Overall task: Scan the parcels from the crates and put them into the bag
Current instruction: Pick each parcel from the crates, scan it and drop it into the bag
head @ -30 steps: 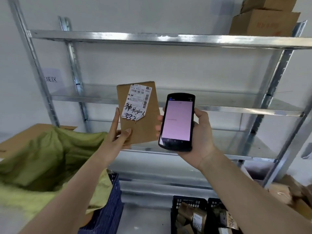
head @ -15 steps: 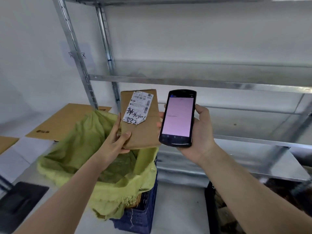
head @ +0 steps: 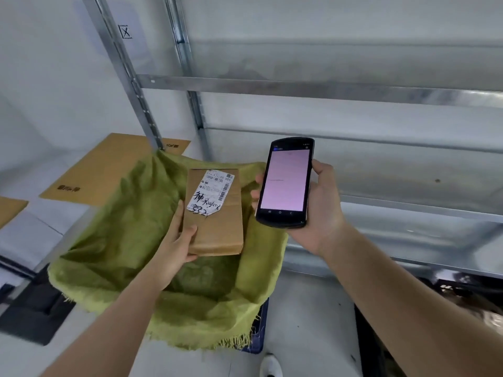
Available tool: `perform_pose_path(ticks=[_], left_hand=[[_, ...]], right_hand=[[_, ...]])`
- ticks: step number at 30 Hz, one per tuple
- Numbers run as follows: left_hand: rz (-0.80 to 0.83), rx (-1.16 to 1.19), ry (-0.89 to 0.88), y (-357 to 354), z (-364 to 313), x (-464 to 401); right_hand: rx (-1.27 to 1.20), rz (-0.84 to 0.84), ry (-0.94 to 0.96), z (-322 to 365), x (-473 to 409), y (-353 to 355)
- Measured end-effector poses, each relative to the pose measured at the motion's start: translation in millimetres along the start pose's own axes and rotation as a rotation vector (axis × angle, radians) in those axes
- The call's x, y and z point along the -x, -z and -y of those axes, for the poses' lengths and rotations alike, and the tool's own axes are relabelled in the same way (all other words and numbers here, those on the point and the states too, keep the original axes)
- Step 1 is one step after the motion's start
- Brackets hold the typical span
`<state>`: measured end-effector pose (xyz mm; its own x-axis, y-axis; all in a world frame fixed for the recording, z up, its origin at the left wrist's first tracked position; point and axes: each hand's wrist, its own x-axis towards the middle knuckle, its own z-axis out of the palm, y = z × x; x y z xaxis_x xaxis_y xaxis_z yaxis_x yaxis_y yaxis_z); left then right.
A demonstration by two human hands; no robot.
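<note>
Left hand [head: 177, 240] grips flat brown cardboard parcel [head: 217, 227] with white label, above open green woven bag [head: 122, 227]. Right hand [head: 321, 210] holds black handheld scanner [head: 285, 183], pink screen lit. Metal shelving [head: 299, 89] behind.

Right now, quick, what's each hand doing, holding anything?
Left hand: closed on the brown parcel, over the green bag.
Right hand: closed on the handheld scanner.

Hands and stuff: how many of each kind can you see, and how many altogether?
Hands: 2 (left hand, right hand)
Brown parcels: 1
Handheld scanners: 1
Green bags: 1
Flat cardboard sheets: 2
Total: 7
</note>
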<state>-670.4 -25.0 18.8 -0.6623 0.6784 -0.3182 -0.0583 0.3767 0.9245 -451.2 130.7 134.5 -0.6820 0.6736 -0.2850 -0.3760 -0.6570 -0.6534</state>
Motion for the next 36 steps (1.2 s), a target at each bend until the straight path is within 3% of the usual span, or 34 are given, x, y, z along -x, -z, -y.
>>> perform_pose_path(ticks=[3,7,15,22,28,36], left_hand=[[-0.082,-0.017,0.054,6,15,-24],[-0.067,-0.001,0.084,9,12,-40],[0.242,0.032,-0.012,-8,-25,-33],[0.436,-0.028,-0.139,-64,-53,19],[0.515,-0.096,-0.219,-134,-64,74],[0.556,-0.173,-0.227,-282,-47,161]], right_hand=[[0.046,-0.055,-0.012,-5,-14,0],[0.092,-0.131,0.033,-12,-17,-4],[0.031,-0.345,0.158,-39,38,-11],[-0.045,-0.464,0.248,-53,112,8],[-0.063,-0.515,0.311,-33,180,65],[-0.082,-0.611,0.286,14,274,204]])
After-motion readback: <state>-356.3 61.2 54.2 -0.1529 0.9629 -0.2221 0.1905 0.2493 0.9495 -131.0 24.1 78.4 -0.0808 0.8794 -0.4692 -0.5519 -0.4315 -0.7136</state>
